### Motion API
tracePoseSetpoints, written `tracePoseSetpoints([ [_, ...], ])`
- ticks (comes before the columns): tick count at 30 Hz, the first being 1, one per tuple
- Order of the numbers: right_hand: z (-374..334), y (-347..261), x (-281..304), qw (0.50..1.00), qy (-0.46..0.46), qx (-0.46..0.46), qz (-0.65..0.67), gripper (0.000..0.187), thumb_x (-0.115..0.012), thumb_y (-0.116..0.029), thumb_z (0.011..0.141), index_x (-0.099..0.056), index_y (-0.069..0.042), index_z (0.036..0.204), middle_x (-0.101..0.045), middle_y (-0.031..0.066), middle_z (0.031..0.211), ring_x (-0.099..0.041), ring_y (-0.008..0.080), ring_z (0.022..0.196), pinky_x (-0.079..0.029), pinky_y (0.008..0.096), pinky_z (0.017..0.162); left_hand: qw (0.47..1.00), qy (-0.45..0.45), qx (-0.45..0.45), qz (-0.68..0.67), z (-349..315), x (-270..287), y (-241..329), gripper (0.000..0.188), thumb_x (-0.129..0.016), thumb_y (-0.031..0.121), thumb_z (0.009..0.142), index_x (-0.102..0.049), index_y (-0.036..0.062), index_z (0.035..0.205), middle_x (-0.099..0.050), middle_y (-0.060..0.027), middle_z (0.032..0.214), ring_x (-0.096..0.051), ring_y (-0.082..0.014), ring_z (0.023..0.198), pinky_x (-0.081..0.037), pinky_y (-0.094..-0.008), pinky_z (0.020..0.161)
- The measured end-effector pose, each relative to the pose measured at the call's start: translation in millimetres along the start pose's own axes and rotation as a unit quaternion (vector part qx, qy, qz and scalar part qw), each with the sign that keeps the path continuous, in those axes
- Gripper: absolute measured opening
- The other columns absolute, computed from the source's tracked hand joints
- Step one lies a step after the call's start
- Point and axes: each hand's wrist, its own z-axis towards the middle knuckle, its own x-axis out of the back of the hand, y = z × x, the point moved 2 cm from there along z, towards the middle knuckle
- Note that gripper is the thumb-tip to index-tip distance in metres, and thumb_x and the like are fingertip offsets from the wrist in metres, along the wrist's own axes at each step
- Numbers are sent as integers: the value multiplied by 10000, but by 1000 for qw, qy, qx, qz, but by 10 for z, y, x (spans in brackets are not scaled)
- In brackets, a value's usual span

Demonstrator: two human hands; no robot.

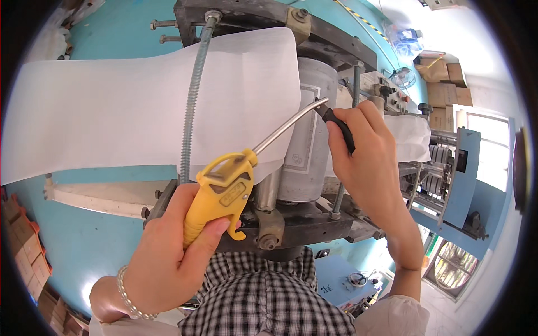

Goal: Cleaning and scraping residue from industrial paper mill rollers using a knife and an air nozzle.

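Observation:
My left hand [165, 263], with a beaded bracelet at the wrist, is wrapped round a yellow air blow gun [219, 196]. The gun's bent metal nozzle points up and right, over a grey metal cylinder [311, 182] with a framed pattern on its face. In my right hand [367, 159] is a slim black-handled tool [342, 130]; its tip lies close to the nozzle's end, above the cylinder, and its exact kind is unclear. A wide white sheet [241, 84] runs from the left up to the cylinder, partly behind the blow gun.
Dark metal frame bars [280, 232] border the cylinder, with a threaded rod [196, 89] crossing over the sheet. More blue machinery [459, 173] stands at the right. Cardboard boxes [443, 92] are stacked at the far right, others at the lower left.

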Motion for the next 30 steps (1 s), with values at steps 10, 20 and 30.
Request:
tracePoseSetpoints([
  [10,-14,-59,-67,993,-40,21,-109,99,-661,-41,864,-582,12,889,-529,131,898,-605,347,626,-504,410,536,998,-49,12,-23,4,-9,-41,457,-421,66,1032,-276,-8,1459,-691,-148,1093,-410,-26,430,-371,-183,386],
  [20,331,325,229,993,-10,89,70,132,-700,-66,886,-644,-33,1001,-616,112,894,-616,254,652,-483,326,581,999,9,39,0,-21,-9,42,280,-578,115,986,-487,-17,1215,-662,-106,781,-609,-172,650,-460,-304,622],
  [30,469,672,-23,986,-33,121,112,117,-711,-74,869,-648,-63,967,-652,56,823,-579,225,564,-443,322,586,1000,-19,-5,-18,-17,-28,-23,416,-398,50,1028,-299,-40,1422,-694,-167,1062,-407,-24,410,-363,-177,373],
])
